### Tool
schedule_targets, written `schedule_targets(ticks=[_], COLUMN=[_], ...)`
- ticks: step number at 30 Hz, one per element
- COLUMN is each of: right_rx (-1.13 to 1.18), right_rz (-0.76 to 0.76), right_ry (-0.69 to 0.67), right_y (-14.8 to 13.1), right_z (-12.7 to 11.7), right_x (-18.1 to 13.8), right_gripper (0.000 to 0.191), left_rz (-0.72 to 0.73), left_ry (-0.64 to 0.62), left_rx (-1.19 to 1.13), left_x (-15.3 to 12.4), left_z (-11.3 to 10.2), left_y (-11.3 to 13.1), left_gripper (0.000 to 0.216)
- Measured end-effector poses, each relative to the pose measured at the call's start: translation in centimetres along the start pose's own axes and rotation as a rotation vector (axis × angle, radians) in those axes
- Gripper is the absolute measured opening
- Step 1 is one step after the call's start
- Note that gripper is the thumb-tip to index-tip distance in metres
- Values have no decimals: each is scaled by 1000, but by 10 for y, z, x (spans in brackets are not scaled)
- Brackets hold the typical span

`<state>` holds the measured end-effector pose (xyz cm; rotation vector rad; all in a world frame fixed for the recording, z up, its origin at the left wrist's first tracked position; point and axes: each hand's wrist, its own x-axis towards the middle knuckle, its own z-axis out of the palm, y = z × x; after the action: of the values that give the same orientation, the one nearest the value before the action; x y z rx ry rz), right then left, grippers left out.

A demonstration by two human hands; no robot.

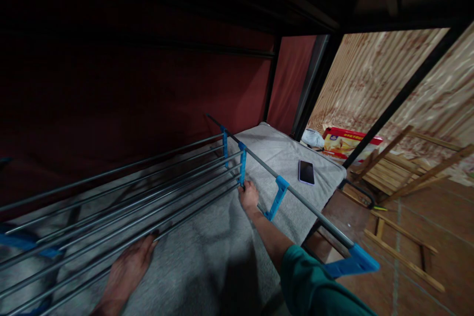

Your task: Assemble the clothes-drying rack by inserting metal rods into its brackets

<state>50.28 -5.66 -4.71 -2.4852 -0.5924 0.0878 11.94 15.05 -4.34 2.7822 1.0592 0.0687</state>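
A rack of grey metal rods (pixel 148 196) with blue plastic brackets (pixel 243 164) lies on a grey blanket (pixel 207 242). My left hand (pixel 131 262) is closed at the nearest long rod, its fingertips partly hidden behind it. My right hand (pixel 249 195) is closed around the rack's end, just below a blue bracket where the long rods meet a crossbar. A thicker grey tube (pixel 307 201) runs along that end past my right forearm. Farther along it are another blue bracket (pixel 277 197) and a blue corner piece (pixel 357 260).
A phone (pixel 306 172) lies on the blanket to the right. A dark metal frame (pixel 318 86) surrounds the bed, with a dark red wall (pixel 185 89) behind. Beyond stand a red and yellow box (pixel 348 144) and a wooden folding chair (pixel 392 173) on the tiled floor (pixel 437 227).
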Motion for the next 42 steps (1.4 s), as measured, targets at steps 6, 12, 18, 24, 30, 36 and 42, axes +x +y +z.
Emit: schedule_targets(ticks=[6,12,18,24,30,36,42], right_rx=[-12,-22,-12,-11,-7,-16,-30], right_rz=[14,19,20,24,13,9,20], right_ry=[-4,-4,-13,-9,-2,9,-19], right_y=[-1,-5,-5,-5,-4,-4,-6], right_z=[-1,-5,-7,-5,-4,-4,-6], right_x=[-1,-2,-4,-4,-4,-4,-4], right_gripper=[39,39,41,43,41,39,40], left_rz=[-25,7,-42,-59,-47,-39,-54], left_ry=[-35,-11,-58,-108,-127,-131,-199], left_rx=[-22,-22,-40,-47,-75,-61,-72], left_x=[1,-1,2,3,6,9,12], left_z=[-2,-6,-7,-14,-12,-11,-17], left_y=[0,3,2,5,1,-2,0], left_gripper=[68,65,63,72,70,76,80])
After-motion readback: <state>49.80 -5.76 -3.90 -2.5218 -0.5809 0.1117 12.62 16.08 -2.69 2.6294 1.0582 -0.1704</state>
